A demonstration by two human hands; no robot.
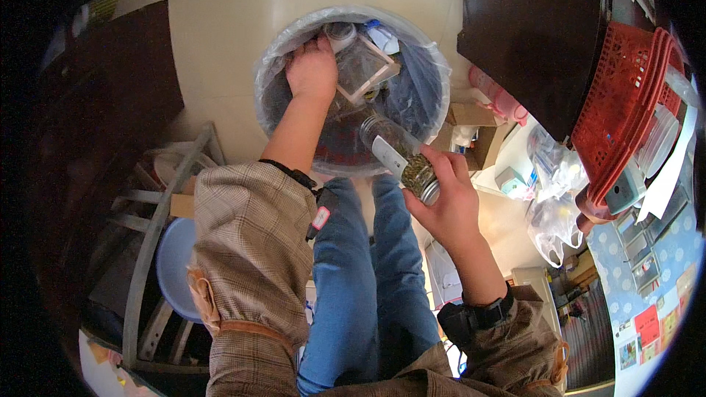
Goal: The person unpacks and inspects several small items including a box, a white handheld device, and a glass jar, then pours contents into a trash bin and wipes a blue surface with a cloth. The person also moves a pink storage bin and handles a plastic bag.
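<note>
My right hand (449,193) grips a clear cylindrical jar (400,149) with a white label bearing writing. Dried greenish bits fill the part nearest my palm, and the jar's far end slants over the near rim of a lined waste bin (443,88). My left hand (313,69) reaches inside the bin at its left wall. Its fingertips are partly hidden, beside a clear container (340,33); whether they grip anything is unclear. A clear, square-edged box or frame (367,69) lies tilted in the bin, near a white item with a blue top (383,37).
Dark furniture panels stand left (127,71) and right (524,27). Red plastic baskets (618,105) sit at the right, above clear plastic bags (554,176). A cardboard box (474,121) lies beside the bin. A metal rack (149,264) and blue basin (176,270) are at left.
</note>
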